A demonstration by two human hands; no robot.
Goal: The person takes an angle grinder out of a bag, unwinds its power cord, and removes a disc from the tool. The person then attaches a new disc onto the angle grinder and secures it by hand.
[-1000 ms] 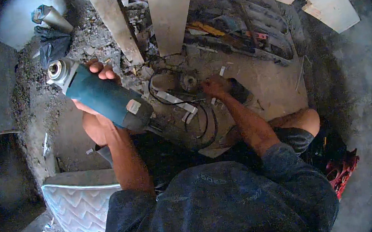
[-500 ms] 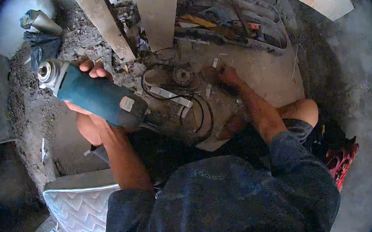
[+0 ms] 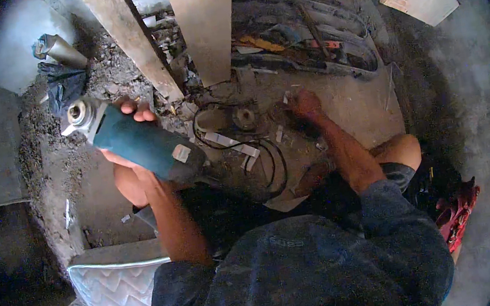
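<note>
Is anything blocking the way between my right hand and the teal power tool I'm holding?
Nothing visible seems to block it: between your right hand and the raised teal power tool, the round metal part and black cord appear to lie lower down.

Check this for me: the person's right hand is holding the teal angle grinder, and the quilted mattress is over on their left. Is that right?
Not quite: it's the left hand, not the right hand, that holds the teal angle grinder, as the head view shows. The quilted mattress is indeed on their left.
</note>
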